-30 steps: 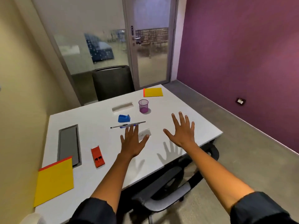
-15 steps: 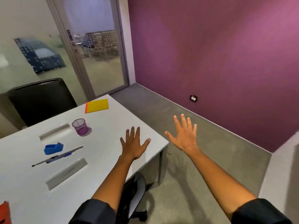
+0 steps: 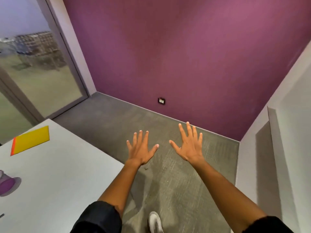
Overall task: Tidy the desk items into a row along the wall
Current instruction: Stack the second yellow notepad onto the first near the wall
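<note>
The white desk (image 3: 64, 174) fills the lower left of the view. A yellow notepad with an orange edge (image 3: 31, 140) lies near its far corner. At the left border only the base of a purple cup (image 3: 6, 184) shows. My left hand (image 3: 140, 149) and my right hand (image 3: 189, 146) are stretched out side by side over the grey floor, right of the desk. Both have fingers spread and hold nothing. The other desk items are out of frame.
A purple wall (image 3: 185, 56) with a small socket (image 3: 161, 101) stands ahead. A glass door (image 3: 38, 73) is at the far left, a white partition (image 3: 289, 140) at the right. My white shoe (image 3: 155, 221) is on the carpet below.
The view has swung to the right, away from the desk. Most desk items have slid out of frame. Both hands now hang over the floor instead of over the desk, still spread.
</note>
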`<action>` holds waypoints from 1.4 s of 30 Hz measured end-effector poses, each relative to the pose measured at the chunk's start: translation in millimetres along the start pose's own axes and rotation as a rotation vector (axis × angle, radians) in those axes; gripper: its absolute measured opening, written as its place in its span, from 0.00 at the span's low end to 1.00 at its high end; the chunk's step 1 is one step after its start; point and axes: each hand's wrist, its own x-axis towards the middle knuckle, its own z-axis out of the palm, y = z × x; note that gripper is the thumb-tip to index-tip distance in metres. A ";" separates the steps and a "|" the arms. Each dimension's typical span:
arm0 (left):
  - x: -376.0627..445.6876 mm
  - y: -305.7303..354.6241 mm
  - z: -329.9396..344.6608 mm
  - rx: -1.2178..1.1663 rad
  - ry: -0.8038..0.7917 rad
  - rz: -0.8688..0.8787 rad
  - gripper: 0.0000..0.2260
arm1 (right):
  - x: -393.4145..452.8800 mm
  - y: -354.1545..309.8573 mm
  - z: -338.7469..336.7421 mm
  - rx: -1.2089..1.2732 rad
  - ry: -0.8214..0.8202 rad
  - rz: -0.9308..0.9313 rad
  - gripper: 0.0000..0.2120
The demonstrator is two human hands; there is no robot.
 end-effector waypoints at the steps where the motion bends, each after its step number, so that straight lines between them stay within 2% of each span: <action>1: 18.4 7.4 4.5 0.001 -0.009 0.015 0.37 | 14.4 9.8 3.2 0.004 -0.003 0.014 0.41; 10: 207.9 42.4 22.6 -0.075 -0.048 0.046 0.37 | 181.1 55.3 30.4 -0.016 -0.010 0.050 0.41; 21: 379.9 30.2 3.6 -0.072 -0.032 -0.015 0.37 | 373.7 34.4 55.7 -0.004 -0.050 -0.015 0.42; 27: 467.4 -4.1 -1.5 -0.046 -0.013 -0.130 0.37 | 484.9 8.7 96.1 0.024 -0.085 -0.146 0.42; 33: 553.9 -46.8 -21.8 -0.055 0.056 -0.319 0.38 | 606.6 -28.0 128.0 0.057 -0.130 -0.302 0.42; 38: 595.6 -81.6 -42.2 -0.077 0.112 -0.490 0.38 | 684.4 -76.9 145.7 0.081 -0.165 -0.450 0.42; 42: 603.2 -112.9 -53.4 -0.081 0.148 -0.620 0.37 | 712.0 -126.9 168.9 0.112 -0.209 -0.570 0.42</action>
